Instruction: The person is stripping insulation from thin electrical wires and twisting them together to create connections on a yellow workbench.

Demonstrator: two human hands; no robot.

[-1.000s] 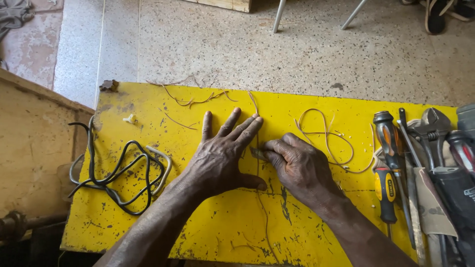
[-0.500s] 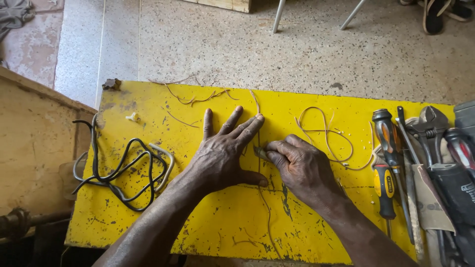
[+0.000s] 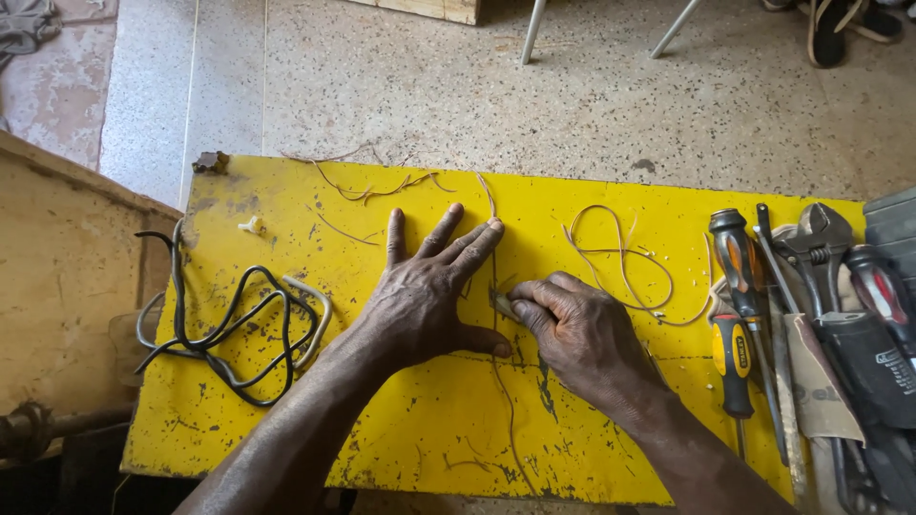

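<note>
Yellow worktop (image 3: 286, 420), thin wire (image 3: 495, 250) pinned and worked by two bare hands.

Left hand (image 3: 425, 300) lies flat, fingers spread wide toward 12 o'clock, index side pressing the wire, apparently to keep it straight and still. Right hand (image 3: 572, 329) is curled tight around a small tool at the wire, just at 3 o'clock of the left thumb; the tool's kind cannot be told. Coiled black cable (image 3: 224, 334) at 9 o'clock; screwdrivers (image 3: 735, 286) at 3 o'clock.

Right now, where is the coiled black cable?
In the head view, the black cable lies at the yellow board's left end, apart from the left hand.
</note>
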